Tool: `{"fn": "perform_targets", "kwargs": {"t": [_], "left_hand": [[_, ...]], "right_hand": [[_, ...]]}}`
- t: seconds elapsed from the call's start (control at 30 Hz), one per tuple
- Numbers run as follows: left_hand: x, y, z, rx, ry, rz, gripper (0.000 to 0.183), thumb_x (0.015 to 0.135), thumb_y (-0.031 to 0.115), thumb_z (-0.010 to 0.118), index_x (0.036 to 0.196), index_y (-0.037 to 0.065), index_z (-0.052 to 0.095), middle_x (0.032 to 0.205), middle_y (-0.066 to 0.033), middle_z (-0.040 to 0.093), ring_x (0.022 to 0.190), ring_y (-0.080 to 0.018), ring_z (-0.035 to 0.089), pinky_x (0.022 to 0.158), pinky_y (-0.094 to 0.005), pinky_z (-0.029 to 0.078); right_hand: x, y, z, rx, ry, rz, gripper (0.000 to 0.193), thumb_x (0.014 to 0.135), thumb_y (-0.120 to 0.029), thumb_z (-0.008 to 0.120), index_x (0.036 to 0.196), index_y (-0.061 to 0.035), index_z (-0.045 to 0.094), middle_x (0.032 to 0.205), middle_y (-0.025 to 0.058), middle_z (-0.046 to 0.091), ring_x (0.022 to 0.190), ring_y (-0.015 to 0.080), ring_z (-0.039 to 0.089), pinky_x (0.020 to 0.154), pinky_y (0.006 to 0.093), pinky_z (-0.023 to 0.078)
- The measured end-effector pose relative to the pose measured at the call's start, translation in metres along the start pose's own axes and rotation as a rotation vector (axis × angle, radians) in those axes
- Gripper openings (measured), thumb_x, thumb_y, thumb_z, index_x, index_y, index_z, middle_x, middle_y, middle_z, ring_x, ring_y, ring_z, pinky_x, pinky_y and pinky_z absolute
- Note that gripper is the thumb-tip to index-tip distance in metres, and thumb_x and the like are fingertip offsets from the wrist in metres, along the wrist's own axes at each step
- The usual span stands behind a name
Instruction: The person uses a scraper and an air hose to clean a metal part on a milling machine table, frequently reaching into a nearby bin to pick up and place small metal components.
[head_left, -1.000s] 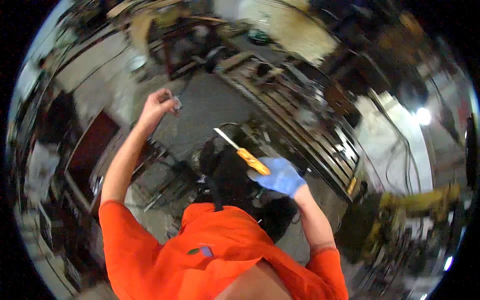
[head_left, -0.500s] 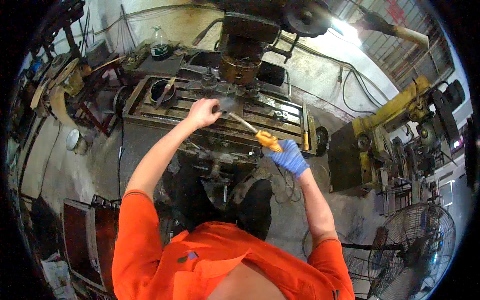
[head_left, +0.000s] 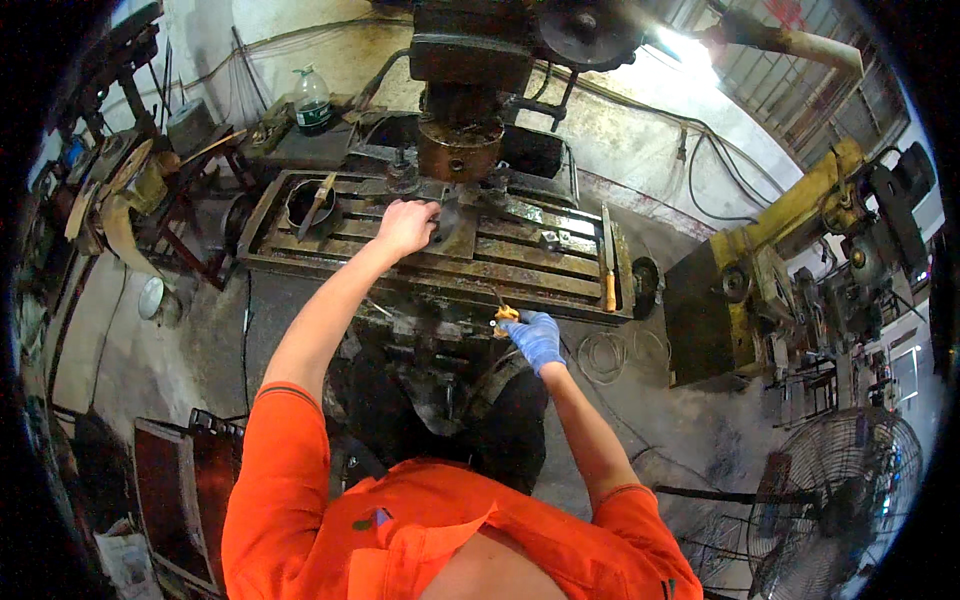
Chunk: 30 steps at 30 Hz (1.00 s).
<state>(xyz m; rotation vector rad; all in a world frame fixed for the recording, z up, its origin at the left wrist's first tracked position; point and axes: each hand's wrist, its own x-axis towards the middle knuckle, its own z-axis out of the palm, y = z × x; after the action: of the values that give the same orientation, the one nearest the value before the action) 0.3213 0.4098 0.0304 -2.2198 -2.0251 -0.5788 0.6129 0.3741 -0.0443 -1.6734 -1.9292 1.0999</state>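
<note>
My bare left hand (head_left: 407,228) is over the slotted machine table (head_left: 350,252), its fingers closed at the edge of a small dark grey metal piece (head_left: 447,226). The piece is just below and in front of the rusty brown spindle head (head_left: 460,150). Closer to my body, my right hand (head_left: 537,338), in a blue glove, is closed round the yellow handle of a hand tool (head_left: 506,318). Its slim shaft points away from me toward the table's front edge and shows only in part. The tool and the metal piece are apart.
On the table's left stands a dark bowl (head_left: 296,208) with a brush (head_left: 317,205) across it. A yellow-handled file (head_left: 609,262) lies at the right end. Small metal blocks (head_left: 557,240) rest nearer the middle. A large fan (head_left: 835,500) stands at the lower right.
My right hand has drawn the tool back toward my body and to the left, away from the metal piece. My left hand has barely shifted; the metal piece now appears lower, by the table top.
</note>
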Motion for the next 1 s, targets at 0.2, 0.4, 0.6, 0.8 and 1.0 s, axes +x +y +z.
{"fn": "perform_targets", "kwargs": {"t": [0.2,0.4,0.6,0.8,1.0], "left_hand": [[0.024,-0.001,0.028,-0.082,0.134,0.007,0.024,0.072,0.020,0.062,0.094,0.011,0.061,0.087,-0.0126,0.063,0.078,-0.0317,0.060,0.069,-0.0426,0.047],[0.035,0.013,0.034,-0.050,0.206,-0.259,0.031,0.073,0.025,0.063,0.097,0.006,0.056,0.076,-0.0150,0.062,0.072,-0.0331,0.061,0.062,-0.0427,0.048],[0.042,0.014,0.031,-0.082,0.161,-0.417,0.043,0.072,0.032,0.065,0.099,0.002,0.052,0.073,-0.0165,0.063,0.073,-0.0330,0.062,0.063,-0.0427,0.049],[0.044,0.009,0.034,-0.079,0.140,-0.396,0.043,0.073,0.033,0.064,0.099,0.001,0.052,0.076,-0.0164,0.063,0.074,-0.0325,0.062,0.063,-0.0423,0.050],[0.044,0.010,0.035,-0.098,0.166,-0.365,0.036,0.073,0.033,0.065,0.091,0.003,0.056,0.076,-0.0165,0.063,0.074,-0.0314,0.063,0.064,-0.0414,0.050]], "right_hand": [[-0.027,0.021,-0.026,-0.031,0.100,-0.131,0.039,0.069,-0.024,0.072,0.095,0.0046,0.063,0.086,0.0137,0.066,0.076,0.0158,0.062,0.071,0.0272,0.048],[-0.055,0.019,-0.085,0.101,0.264,-0.121,0.026,0.071,-0.014,0.070,0.090,0.0025,0.065,0.082,0.0094,0.066,0.073,0.0127,0.059,0.067,0.0268,0.048],[-0.056,-0.097,-0.220,0.165,0.576,-0.592,0.025,0.075,-0.007,0.063,0.099,-0.0006,0.064,0.086,0.0052,0.065,0.072,0.0101,0.057,0.065,0.0260,0.047],[-0.071,-0.281,-0.348,0.942,0.476,-1.293,0.039,0.086,-0.021,0.044,0.115,0.0035,0.049,0.120,0.0184,0.050,0.117,0.0303,0.044,0.103,0.0455,0.029],[-0.087,-0.222,-0.331,0.307,0.750,-1.381,0.025,0.089,-0.013,0.042,0.101,0.0049,0.054,0.098,0.0185,0.058,0.092,0.0309,0.057,0.090,0.0428,0.044]]}}
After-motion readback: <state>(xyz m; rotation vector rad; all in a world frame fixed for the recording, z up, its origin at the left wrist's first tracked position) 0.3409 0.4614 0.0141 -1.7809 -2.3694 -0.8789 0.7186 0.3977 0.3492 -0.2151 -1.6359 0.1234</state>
